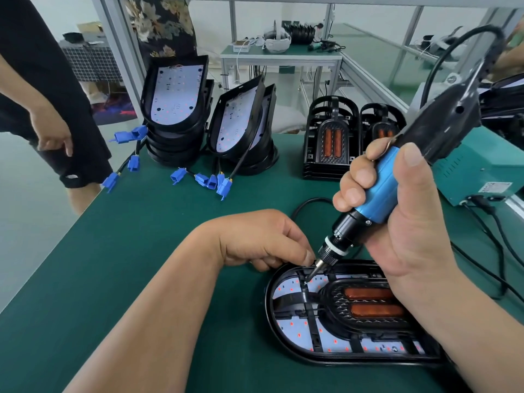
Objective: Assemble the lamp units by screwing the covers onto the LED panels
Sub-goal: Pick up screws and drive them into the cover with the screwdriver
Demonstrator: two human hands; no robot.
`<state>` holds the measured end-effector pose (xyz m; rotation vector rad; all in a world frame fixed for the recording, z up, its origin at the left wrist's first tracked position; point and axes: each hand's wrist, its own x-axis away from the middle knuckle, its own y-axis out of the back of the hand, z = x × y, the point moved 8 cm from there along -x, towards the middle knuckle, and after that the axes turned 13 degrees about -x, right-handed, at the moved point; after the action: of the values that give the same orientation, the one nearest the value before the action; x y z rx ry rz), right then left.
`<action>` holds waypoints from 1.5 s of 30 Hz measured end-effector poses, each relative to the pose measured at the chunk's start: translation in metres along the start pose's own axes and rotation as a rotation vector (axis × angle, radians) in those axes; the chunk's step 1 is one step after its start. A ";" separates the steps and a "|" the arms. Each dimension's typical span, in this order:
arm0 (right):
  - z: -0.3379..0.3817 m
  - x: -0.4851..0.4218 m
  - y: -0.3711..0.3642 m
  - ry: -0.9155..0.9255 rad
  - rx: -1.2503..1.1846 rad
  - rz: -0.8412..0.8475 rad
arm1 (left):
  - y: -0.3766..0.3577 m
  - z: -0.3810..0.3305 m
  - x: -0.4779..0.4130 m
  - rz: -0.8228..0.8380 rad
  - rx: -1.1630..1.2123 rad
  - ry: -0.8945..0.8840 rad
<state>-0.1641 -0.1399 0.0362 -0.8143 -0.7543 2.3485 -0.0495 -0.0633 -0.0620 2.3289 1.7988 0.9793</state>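
Note:
A black oval lamp unit (286, 347) lies flat on the green mat in front of me. Its white LED panel (329, 338) shows red dots under a black cover (365, 304) with two orange lenses. My right hand (402, 222) grips a blue and black electric screwdriver (377, 188), tilted, with its bit tip down on a screw point at the unit's upper left. My left hand (263, 239) rests at the unit's far rim, fingertips pinched right beside the bit; what they hold is hidden.
Two stacks of black housings with LED panels (173, 97) and blue connectors (211, 181) stand at the back of the mat. Stacked covers (330, 140) stand to their right. A teal power box (482, 177) with cables sits far right. A person (54, 134) stands at the left.

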 end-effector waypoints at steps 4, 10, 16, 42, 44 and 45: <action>-0.001 0.000 -0.002 -0.011 0.003 0.031 | -0.001 0.000 0.000 0.007 0.000 -0.011; -0.002 -0.004 -0.005 -0.024 0.023 0.090 | -0.002 -0.002 0.001 0.007 -0.014 -0.012; 0.008 -0.010 0.018 0.062 -0.085 -0.033 | -0.003 -0.002 0.000 0.017 -0.008 -0.022; 0.050 -0.015 0.094 0.300 -0.227 -0.432 | -0.004 -0.013 -0.033 -0.127 0.709 -0.207; 0.051 -0.015 0.097 0.307 -0.235 -0.439 | -0.005 -0.014 -0.033 -0.121 0.692 -0.210; 0.051 -0.015 0.098 0.310 -0.241 -0.443 | -0.005 -0.014 -0.033 -0.121 0.680 -0.209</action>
<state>-0.2182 -0.2349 0.0119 -0.9687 -0.9767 1.7156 -0.0651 -0.0958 -0.0675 2.4669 2.4080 0.0852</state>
